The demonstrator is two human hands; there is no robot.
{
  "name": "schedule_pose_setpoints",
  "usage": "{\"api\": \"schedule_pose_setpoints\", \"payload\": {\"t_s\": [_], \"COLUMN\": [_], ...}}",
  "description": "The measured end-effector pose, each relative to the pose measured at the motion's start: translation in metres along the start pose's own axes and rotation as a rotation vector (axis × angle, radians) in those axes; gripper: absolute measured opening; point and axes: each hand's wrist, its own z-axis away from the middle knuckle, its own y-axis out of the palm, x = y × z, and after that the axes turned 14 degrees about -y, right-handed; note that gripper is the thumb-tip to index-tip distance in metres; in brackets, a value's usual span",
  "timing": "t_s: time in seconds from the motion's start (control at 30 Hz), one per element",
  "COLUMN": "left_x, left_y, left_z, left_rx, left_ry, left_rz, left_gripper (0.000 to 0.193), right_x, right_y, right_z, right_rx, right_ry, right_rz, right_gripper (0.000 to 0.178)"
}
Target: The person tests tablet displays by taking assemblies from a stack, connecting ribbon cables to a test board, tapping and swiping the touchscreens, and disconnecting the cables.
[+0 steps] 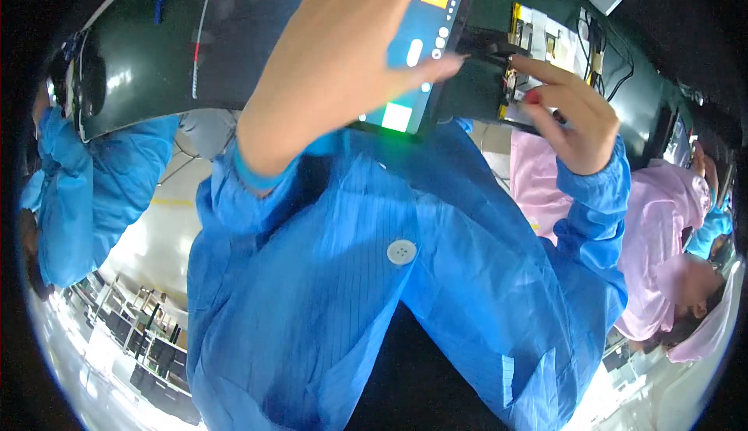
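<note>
While your left hand (343,65) lies flat across the handheld device (427,45), fingers stretched over its lit screen, I cannot tell whether it grips the device or only steadies it. Your right hand (575,118) is well apart from the left. Its forefinger and thumb are closed on the edge of a small circuit board (510,80), just beside the device's far end, where a dark cable (487,45) runs between the two. Judging from this, the work looks part done. The device is powered, showing blue with orange, white and green patches, and it seems joined to the board. The handling at the board looks unfinished, since your fingers are clamped there and nothing has been set down. Both things sit over a dark green bench (234,26) that curves across the top of the view, with more boards and black wires (600,65) further along it. A person in a blue coat (86,189) is at your left and a person in a pink coat (662,236) at your right. Below lie a pale shiny floor (164,236) and rows of racks (148,345).
</note>
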Motion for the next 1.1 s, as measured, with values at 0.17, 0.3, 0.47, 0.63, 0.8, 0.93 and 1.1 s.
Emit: {"api": "schedule_pose_setpoints", "payload": {"t_s": [0.17,0.3,0.47,0.63,0.8,0.93,1.1], "left_x": [-0.046,-0.052,-0.045,-0.021,-0.015,-0.025,-0.1], "left_y": [-0.062,-0.061,-0.085,-0.118,-0.126,-0.173,-0.183], "left_z": [0.013,0.006,0.003,0.003,-0.012,-0.043,-0.058], "left_rx": [0.775,0.685,0.593,0.484,0.494,0.548,0.169], "left_ry": [-0.497,-0.535,-0.496,-0.512,-0.427,-0.156,0.264], "left_rz": [-0.333,-0.266,-0.263,-0.318,-0.202,0.457,1.456], "left_gripper": [0.105,0.101,0.092,0.076,0.07,0.082,0.095], "right_x": [-0.028,-0.067,-0.077,-0.032,0.056,0.09,0.108], "right_y": [-0.024,-0.037,-0.018,-0.04,-0.077,-0.075,-0.071], "right_z": [-0.002,-0.008,-0.015,-0.027,-0.047,-0.042,-0.058], "right_rx": [-0.329,-0.352,-0.199,-0.332,-0.453,-0.538,-0.642], "right_ry": [0.457,0.682,0.526,0.487,0.086,0.089,-0.009], "right_rz": [0.095,-0.286,0.131,-0.055,0.032,0.074,0.087], "right_gripper": [0.018,0.023,0.029,0.032,0.051,0.062,0.054]}}
